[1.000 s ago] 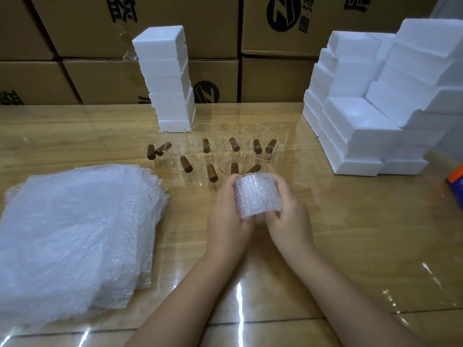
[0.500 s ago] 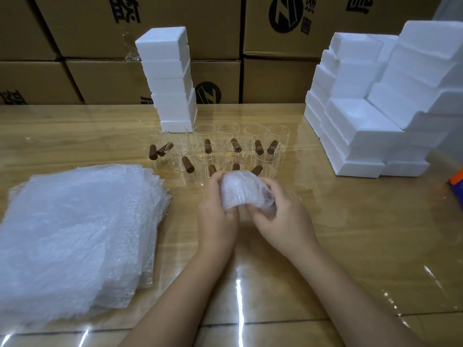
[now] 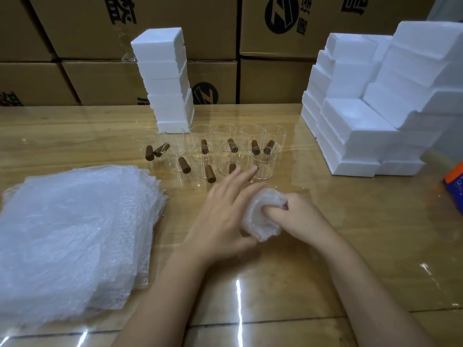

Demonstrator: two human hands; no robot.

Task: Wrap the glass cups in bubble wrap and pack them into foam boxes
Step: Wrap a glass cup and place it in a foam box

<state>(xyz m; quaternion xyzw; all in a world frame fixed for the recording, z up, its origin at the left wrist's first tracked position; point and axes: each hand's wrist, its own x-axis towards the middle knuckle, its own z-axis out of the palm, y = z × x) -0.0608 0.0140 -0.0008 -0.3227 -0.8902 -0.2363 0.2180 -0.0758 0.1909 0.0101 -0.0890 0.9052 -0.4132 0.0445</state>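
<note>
Two hands meet at centre on our wrapped cup (image 3: 260, 219), over the table (image 3: 350, 246). Left hand (image 3: 220, 216) lies flat against the bundle's side, fingers straight and spread. Right hand (image 3: 298, 216) has its fingers curled into the wrap at the cup's open end. Bubble wrap stack (image 3: 70, 234) at 9 o'clock. Bare glass cups (image 3: 225, 156) with brown handles cluster at 12. Foam-box tower (image 3: 165, 81) at 11 and foam-box pile (image 3: 363, 116) at 2; we cannot tell their contents. Cardboard cartons (image 3: 100, 81) behind.

Head-worn view, down over table (image 3: 375, 216)
</note>
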